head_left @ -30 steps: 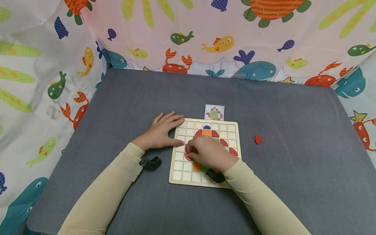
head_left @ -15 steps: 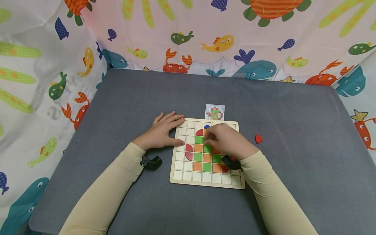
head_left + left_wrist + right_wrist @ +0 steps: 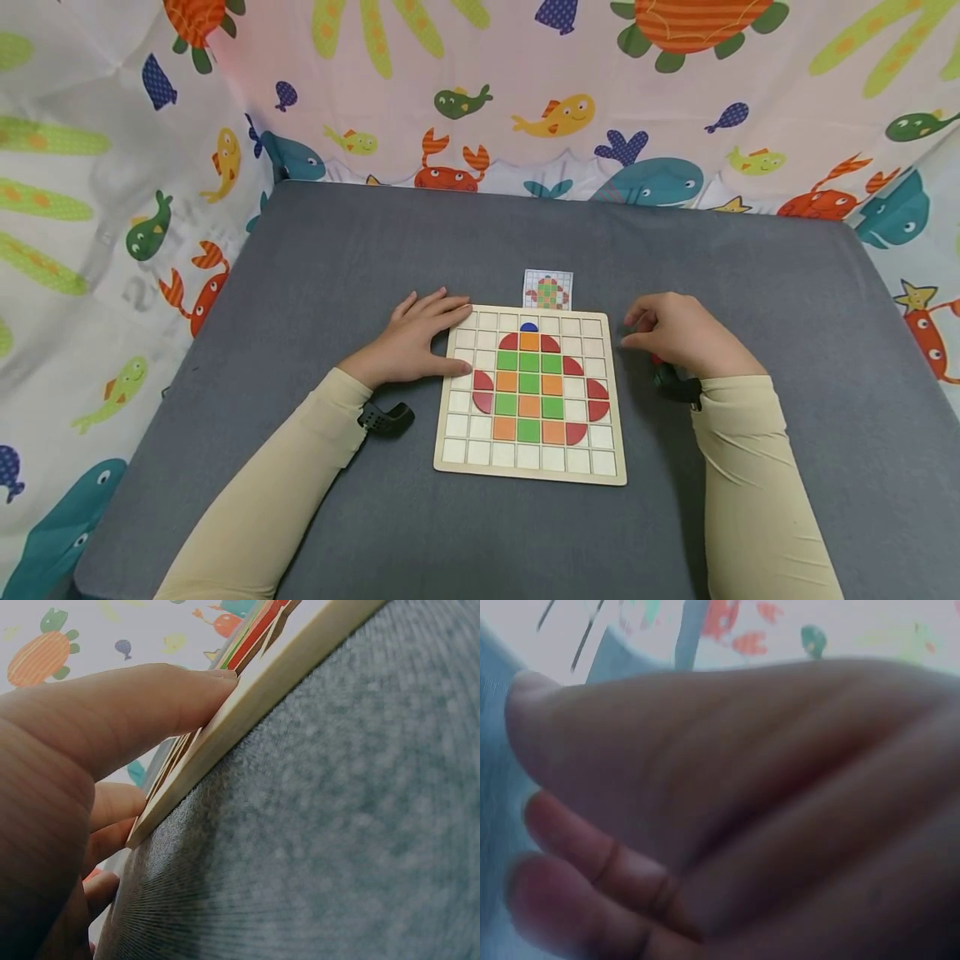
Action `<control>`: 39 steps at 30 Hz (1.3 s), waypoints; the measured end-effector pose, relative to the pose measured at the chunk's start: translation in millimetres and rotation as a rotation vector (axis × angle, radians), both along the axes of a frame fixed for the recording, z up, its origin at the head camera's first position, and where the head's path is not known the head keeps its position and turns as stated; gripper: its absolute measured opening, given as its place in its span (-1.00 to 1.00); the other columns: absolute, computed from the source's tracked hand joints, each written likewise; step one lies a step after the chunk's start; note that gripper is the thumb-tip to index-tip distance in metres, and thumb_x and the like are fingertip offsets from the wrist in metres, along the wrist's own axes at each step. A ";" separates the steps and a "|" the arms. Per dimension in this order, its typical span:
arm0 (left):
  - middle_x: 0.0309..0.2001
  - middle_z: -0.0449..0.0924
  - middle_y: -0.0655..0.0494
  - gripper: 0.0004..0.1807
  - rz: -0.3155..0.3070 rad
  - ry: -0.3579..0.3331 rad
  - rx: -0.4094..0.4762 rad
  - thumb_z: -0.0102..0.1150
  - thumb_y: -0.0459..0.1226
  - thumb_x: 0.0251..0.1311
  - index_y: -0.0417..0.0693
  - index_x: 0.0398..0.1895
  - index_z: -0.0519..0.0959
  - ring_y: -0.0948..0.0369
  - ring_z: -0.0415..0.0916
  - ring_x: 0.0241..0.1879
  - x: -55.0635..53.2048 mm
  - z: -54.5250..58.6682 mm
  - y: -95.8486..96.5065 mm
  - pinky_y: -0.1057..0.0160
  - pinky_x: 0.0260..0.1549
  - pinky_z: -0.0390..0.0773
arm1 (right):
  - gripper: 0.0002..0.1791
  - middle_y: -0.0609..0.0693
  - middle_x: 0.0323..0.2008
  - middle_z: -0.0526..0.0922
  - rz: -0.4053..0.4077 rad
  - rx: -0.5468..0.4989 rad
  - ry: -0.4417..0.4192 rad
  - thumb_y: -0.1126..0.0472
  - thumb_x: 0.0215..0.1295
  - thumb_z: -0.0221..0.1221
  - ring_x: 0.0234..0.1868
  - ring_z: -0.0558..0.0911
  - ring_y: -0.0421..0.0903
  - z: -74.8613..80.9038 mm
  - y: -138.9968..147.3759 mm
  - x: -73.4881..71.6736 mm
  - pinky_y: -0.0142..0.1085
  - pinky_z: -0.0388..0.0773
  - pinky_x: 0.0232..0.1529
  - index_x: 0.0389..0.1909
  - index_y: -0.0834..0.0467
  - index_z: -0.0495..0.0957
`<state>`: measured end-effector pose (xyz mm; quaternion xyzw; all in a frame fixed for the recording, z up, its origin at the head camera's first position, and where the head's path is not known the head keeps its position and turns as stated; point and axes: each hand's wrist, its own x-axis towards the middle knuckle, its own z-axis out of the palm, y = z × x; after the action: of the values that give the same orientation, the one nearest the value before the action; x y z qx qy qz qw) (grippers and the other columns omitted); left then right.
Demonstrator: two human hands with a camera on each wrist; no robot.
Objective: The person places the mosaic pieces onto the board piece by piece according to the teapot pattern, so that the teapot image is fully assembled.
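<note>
My left hand [image 3: 411, 340] rests at the left edge of a wooden grid board [image 3: 465, 467], fingers spread and thumb on the rim in the left wrist view. Green, orange and red tiles with one blue half-round piece [image 3: 528, 327] fill the middle of its grid. Right of the board, my right hand [image 3: 693, 337] hovers over the table with fingers loosely bent and the thumb apart. Nothing shows between thumb and fingertips in the blurred right wrist view. Under this hand, a red quarter-round piece [image 3: 657, 360] is mostly hidden.
A small printed pattern card [image 3: 548, 289] lies against the board's far edge. The table [image 3: 360, 517] has a grey cloth top. Behind it and to the sides hangs a sea-animal curtain [image 3: 510, 50].
My right hand has left the tiles and moved right, past the board's edge to the loose red quarter-round piece. My left hand has stayed on the board.
</note>
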<state>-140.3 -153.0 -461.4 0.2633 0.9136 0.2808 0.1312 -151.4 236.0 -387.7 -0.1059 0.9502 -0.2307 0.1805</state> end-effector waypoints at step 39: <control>0.66 0.12 0.16 0.00 0.004 -0.047 0.050 0.45 0.10 0.23 0.04 0.66 0.24 0.05 -0.24 0.70 -2.4 0.9 -2.9 -0.17 0.57 -0.49 | -0.87 0.03 -0.31 0.76 0.024 -0.062 -0.030 0.15 0.34 0.42 -0.32 0.59 -0.02 16.8 -36.2 15.0 -0.23 0.55 -0.38 -0.29 0.15 0.77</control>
<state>-142.7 -155.9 -460.5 0.2581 0.9034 0.3098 0.1457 -136.4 199.8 -370.9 -0.1192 0.9385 -0.2592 0.1944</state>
